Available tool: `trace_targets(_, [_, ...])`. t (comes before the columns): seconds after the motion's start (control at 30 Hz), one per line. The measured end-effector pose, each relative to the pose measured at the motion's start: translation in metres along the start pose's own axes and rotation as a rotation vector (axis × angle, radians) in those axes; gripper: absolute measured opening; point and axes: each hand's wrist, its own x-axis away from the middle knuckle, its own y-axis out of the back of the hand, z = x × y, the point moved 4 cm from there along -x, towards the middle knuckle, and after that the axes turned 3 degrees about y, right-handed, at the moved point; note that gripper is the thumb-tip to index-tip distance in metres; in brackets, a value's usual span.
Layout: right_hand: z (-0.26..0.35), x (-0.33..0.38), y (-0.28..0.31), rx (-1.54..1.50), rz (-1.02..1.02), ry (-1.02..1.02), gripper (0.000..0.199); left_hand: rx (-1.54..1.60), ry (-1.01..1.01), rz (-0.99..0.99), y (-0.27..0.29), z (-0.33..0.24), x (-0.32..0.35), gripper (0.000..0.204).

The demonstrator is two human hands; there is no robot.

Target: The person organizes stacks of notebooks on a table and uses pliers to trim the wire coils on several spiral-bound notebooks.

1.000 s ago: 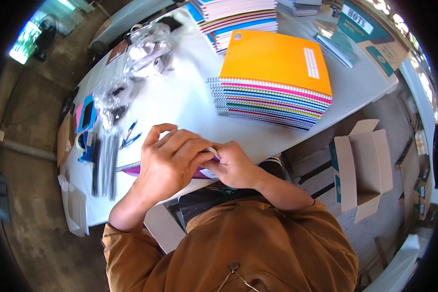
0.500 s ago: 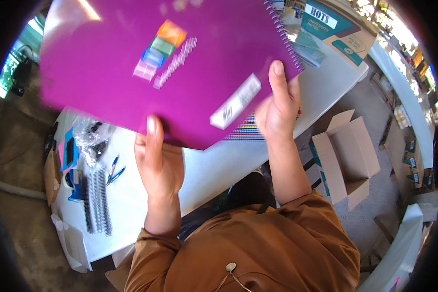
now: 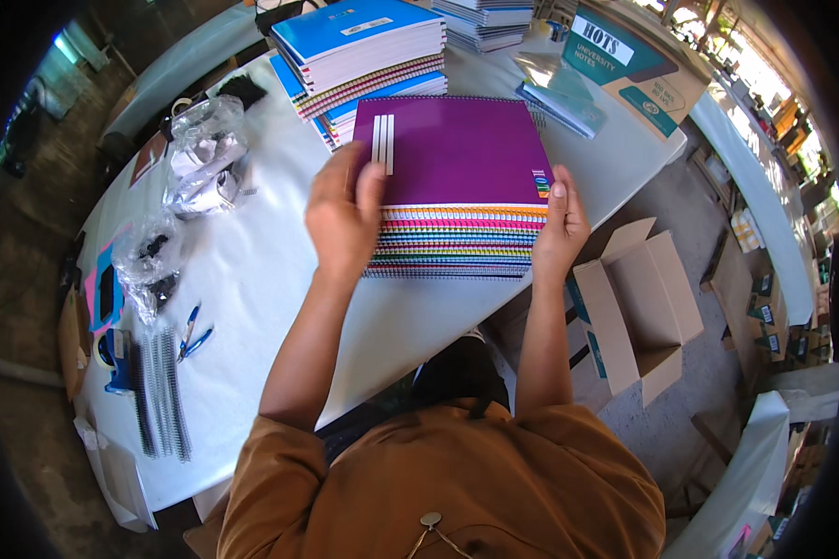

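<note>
A purple spiral notebook lies on top of a stack of spiral notebooks, whose coloured edges and wire bindings face me. My left hand, slightly blurred, is at its left edge, thumb over the cover and fingers along the outside. At the near right corner, my right hand has its thumb against the edge and its fingers curled around the side. Both hands close on the notebook from opposite sides. The undersides of the fingers are hidden.
Blue-covered notebooks are piled behind, beside another stack. A teal carton stands far right. Blue-handled pliers, wire coils, a tape dispenser and plastic bags lie left. An open cardboard box sits below the table.
The purple notebook, held up close before, has come down onto the stack and now shows its other cover, with white strips. Blue notebook piles behind it have come into view.
</note>
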Motion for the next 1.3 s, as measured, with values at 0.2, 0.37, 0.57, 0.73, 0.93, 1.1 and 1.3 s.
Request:
trace_targets(0.2, [0.001,0.015,-0.003,0.021,-0.219,0.208,0.015,0.218,0.386,-0.114,0.002,0.042,0.02,0.021])
trace_targets(0.37, [-0.008,0.014,0.013,0.195,-0.294,0.372,0.018,0.391,0.542,0.041,0.003,0.062,0.018,0.032])
trace_targets(0.57, [-0.062,-0.005,0.047,-0.178,-0.068,-0.479,0.061,0.934,1.096,0.559,-0.016,0.126,0.049,0.09])
trace_targets(0.73, [-0.124,0.012,0.041,-0.389,0.238,-0.822,0.064,1.079,1.226,0.831,-0.038,0.129,0.086,0.093])
trace_targets(0.93, [-0.11,0.016,0.038,-0.561,0.489,-0.751,0.056,1.223,1.151,1.116,-0.039,0.118,0.094,0.077])
trace_targets(1.1, [-0.101,0.021,0.037,-0.591,0.544,-0.725,0.061,1.271,1.167,1.117,-0.027,0.107,0.092,0.071])
trace_targets(1.3, [-0.078,0.06,0.051,-0.543,0.498,-0.695,0.058,1.171,1.231,1.108,0.017,0.105,0.107,0.072])
